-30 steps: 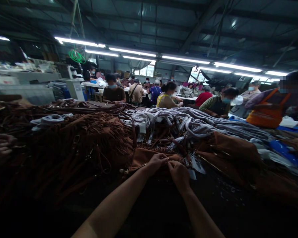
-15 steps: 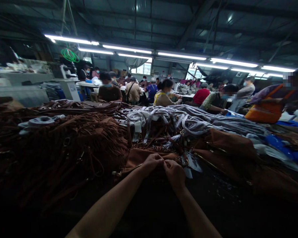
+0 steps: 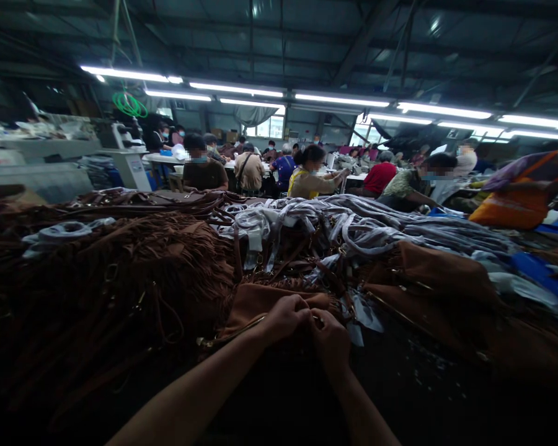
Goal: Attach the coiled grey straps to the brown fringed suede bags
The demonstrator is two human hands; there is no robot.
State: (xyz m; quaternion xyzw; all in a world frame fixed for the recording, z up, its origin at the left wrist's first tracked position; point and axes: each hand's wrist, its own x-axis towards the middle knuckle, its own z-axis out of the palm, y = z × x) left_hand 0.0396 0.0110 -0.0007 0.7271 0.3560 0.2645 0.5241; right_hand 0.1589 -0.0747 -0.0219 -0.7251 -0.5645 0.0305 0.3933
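A brown bag (image 3: 255, 302) with a gold zipper (image 3: 253, 323) lies directly in front of me. My left hand (image 3: 286, 319) is closed in a pinch at the bag's near edge, over the zipper line. Close beside it, my right hand (image 3: 329, 337) pinches the same edge, and a small gold glint shows by its fingertips. The fingers of both hands nearly meet. Exactly which bit of the edge or zipper they grip is hidden by the fingers.
Brown fringed bags (image 3: 181, 254) are heaped on the left. Straps in pale wrapping (image 3: 376, 217) run along the back. More brown bags (image 3: 441, 279) lie to the right, near blue plastic (image 3: 539, 272). Several people work at tables beyond, one in an orange apron (image 3: 511, 204).
Both hands have stayed at the bag's edge, with the fingers shifting slightly. The view has moved a little. In the background, the person in the yellow-edged apron has raised their hands.
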